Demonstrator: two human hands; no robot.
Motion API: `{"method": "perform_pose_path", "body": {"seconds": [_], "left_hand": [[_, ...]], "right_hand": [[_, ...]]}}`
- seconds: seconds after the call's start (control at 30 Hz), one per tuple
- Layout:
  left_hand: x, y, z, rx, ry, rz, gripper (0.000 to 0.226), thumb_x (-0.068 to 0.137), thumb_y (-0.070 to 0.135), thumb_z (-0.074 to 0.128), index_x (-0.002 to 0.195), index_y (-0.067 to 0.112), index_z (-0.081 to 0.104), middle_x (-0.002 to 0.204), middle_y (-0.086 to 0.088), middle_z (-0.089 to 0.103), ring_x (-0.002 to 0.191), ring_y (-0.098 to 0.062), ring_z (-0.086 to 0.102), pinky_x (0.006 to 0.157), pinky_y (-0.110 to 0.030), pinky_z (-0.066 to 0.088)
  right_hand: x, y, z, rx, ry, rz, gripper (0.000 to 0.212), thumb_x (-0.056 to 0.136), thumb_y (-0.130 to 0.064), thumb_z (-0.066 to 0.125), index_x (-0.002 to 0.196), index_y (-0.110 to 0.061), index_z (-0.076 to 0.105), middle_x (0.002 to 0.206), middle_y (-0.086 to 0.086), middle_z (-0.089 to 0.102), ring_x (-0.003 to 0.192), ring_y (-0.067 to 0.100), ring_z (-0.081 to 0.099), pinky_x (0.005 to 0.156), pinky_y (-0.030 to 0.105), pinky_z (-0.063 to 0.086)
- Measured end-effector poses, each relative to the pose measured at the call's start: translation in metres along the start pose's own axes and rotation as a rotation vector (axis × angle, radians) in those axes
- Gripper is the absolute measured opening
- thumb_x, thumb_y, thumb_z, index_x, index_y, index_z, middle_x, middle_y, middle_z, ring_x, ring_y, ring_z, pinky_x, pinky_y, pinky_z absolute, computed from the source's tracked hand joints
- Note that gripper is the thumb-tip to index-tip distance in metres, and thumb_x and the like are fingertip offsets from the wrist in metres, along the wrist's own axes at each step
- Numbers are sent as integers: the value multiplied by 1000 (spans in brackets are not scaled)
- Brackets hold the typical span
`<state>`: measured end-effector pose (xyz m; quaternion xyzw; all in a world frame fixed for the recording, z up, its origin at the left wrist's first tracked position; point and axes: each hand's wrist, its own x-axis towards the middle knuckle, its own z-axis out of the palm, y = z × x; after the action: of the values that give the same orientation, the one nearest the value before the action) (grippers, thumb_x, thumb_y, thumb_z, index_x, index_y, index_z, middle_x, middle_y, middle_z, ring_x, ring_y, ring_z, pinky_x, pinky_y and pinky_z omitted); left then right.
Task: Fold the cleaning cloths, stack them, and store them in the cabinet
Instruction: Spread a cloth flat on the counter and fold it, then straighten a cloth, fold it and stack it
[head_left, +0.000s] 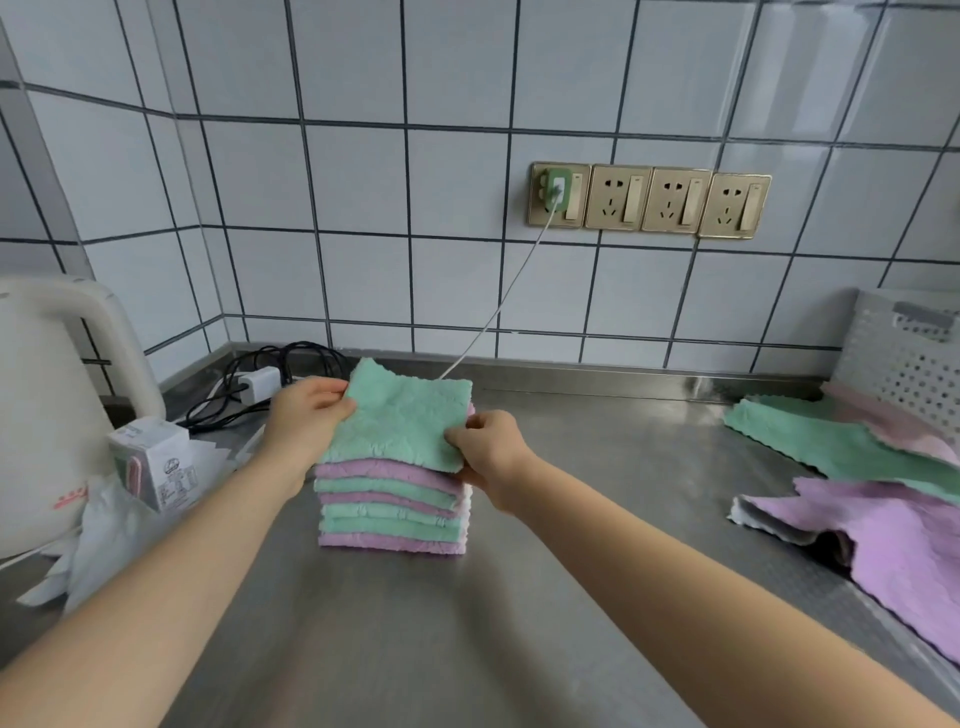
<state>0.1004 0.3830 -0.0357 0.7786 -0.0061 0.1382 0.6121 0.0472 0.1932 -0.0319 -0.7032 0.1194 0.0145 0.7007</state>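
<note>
Head view: we pinch a folded green fleece cloth (400, 415) with our left hand (306, 415) and right hand (488, 447), atop the green-and-purple stack of folded cloths (392, 506). Right of the stack lie unfolded cloths (878, 499); behind it, brass wall sockets (649, 200).

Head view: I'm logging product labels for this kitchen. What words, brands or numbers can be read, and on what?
None can be read.
Small box: a round logo and fine print, too blurred.
Kettle: red marks near its base, too blurred.
Sockets: no text visible.
Folded cloths: no label.
</note>
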Motion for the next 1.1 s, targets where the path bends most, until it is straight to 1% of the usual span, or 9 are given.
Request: {"method": "perform_pose_path", "body": {"seconds": [0.13,0.23,0.37,0.47,0.6,0.77,0.9,1.03,1.1], "left_hand": [[0,0,6,62,13,84,22,85,8,67,107,12,63,97,-3,65,81,-5,59,69,-17,44],[1,-11,5,160,31,30,25,83,8,69,107,6,64,104,-12,66,88,-18,61,79,-28,47],[0,-13,-6,391,45,-12,24,80,27,74,97,13,65,103,-8,69,97,-25,63,90,-41,50],[-9,-2,-14,528,99,71,26,81,29,71,101,14,64,103,-3,68,95,-24,63,81,-36,50],[-33,25,-10,568,170,327,18,85,22,65,103,19,64,96,5,69,80,-17,64,70,-32,51],[-85,58,38,415,37,433,8,85,25,65,93,27,64,78,15,68,73,-10,65,72,-31,52],[-131,63,110,378,-113,438,6,85,29,65,91,30,63,75,15,70,73,-10,63,73,-29,49],[-172,63,187,393,-279,432,7,85,30,64,92,29,65,82,14,72,76,-11,63,74,-29,50],[-186,63,216,380,-358,424,8,86,30,64,93,28,65,84,14,71,74,-8,61,74,-28,50]], "right_hand": [[-1,7,-4,60,-13,-36,17,91,3,44,90,-3,59,102,15,64,100,33,64,80,44,57],[0,7,-2,-38,1,-40,9,88,-1,51,92,2,59,108,23,64,100,36,65,82,49,57],[-5,0,-5,-147,28,-41,10,87,-5,59,81,-10,53,99,20,64,97,37,66,82,49,57],[-13,-2,-19,-122,12,-32,19,89,0,54,76,-11,48,85,11,60,86,32,70,80,42,59],[-34,-3,-47,-127,29,-83,20,89,5,48,107,-3,51,103,20,62,78,26,69,78,38,59],[-77,5,-109,-352,71,-243,18,87,-2,50,102,-5,59,86,16,69,77,24,70,72,36,61],[-107,15,-186,-706,221,-313,16,87,-12,54,99,-13,64,84,8,71,81,22,67,74,34,58],[-131,29,-275,-951,390,-296,12,89,-21,56,98,-22,64,77,-8,66,82,14,63,60,8,43],[-142,37,-318,-1039,468,-275,16,88,-18,55,100,-21,65,83,-4,68,84,15,63,65,12,44]]}}
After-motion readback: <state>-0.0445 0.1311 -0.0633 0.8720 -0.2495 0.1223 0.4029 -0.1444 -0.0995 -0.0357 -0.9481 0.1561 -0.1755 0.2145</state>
